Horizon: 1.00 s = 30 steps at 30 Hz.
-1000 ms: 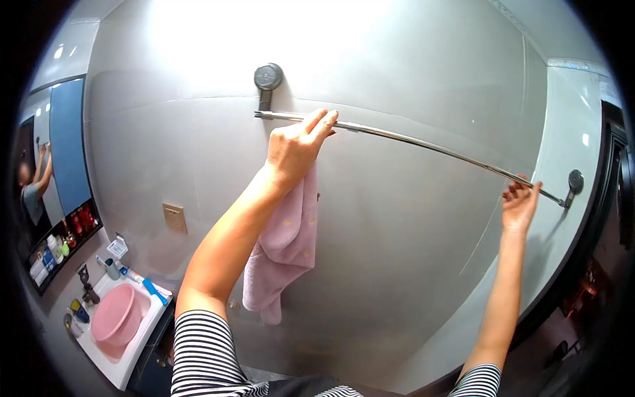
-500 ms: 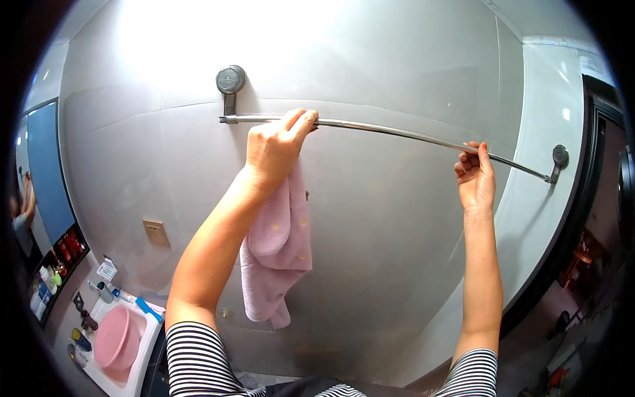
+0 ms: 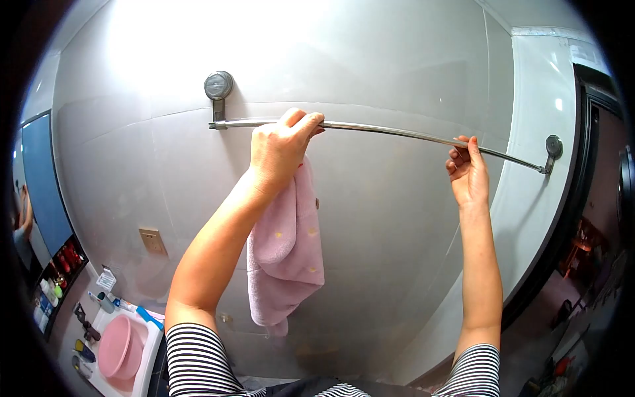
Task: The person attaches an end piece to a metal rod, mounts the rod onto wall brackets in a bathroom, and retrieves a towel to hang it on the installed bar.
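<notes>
Head view: between two dark round mounts (image 3: 218, 85), the metal rod (image 3: 390, 132) was held in the curled grip of the left hand (image 3: 281, 147) and pinched in the narrow grip of the right hand (image 3: 469, 173), with a pink towel (image 3: 288, 264) hanging below the left.

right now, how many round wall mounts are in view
2: one mount near the left end of the metal rod, the other mount near its right end.

Room to pass lies under the rod (image 3: 390, 132) at five o'clock; the pink towel (image 3: 289, 264) blocks seven, the right forearm (image 3: 481, 264) four.
</notes>
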### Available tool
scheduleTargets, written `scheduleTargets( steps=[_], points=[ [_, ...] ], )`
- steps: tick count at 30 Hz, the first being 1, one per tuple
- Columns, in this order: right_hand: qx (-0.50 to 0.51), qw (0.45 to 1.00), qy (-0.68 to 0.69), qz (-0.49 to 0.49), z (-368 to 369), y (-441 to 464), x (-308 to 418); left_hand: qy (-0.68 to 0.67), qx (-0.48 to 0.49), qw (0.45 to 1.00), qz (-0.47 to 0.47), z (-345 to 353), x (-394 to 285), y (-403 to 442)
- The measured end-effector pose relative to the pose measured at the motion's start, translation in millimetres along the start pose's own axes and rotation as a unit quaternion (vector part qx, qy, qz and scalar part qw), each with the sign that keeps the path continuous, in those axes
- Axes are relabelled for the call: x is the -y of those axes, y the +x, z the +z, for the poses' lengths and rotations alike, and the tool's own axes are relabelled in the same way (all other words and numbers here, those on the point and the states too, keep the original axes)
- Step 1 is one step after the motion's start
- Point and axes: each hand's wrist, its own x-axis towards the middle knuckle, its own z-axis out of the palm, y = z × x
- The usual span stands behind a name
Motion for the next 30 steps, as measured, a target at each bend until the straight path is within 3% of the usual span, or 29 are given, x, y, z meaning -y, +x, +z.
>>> scheduleTargets(
  steps=[21,23,25,26,29,30],
  points=[
    [0.011,0.999,0.029,0.029,-9.5,-7.9,-2.9,0.018,0.035,0.999,-0.011,-3.8,-11.5,5.8],
    [0.044,0.997,0.001,0.056,-7.7,-14.1,-4.1,0.016,0.007,1.0,0.009,-1.1,-11.5,6.1],
    [0.145,0.98,-0.109,0.077,-8.8,-20.0,-8.0,0.009,0.008,1.0,0.012,0.7,-11.7,5.6],
    [0.119,0.979,-0.147,0.072,3.2,-29.7,-9.1,0.008,0.011,1.0,0.007,0.8,-10.7,4.9],
    [0.151,0.94,-0.291,-0.092,30.7,-44.7,-7.9,0.017,0.022,1.0,-0.003,-1.5,-10.7,4.4],
    [0.146,0.94,-0.294,-0.093,38.0,-45.0,-6.2,0.017,0.014,1.0,0.003,0.4,-8.4,3.4]
  ],
)
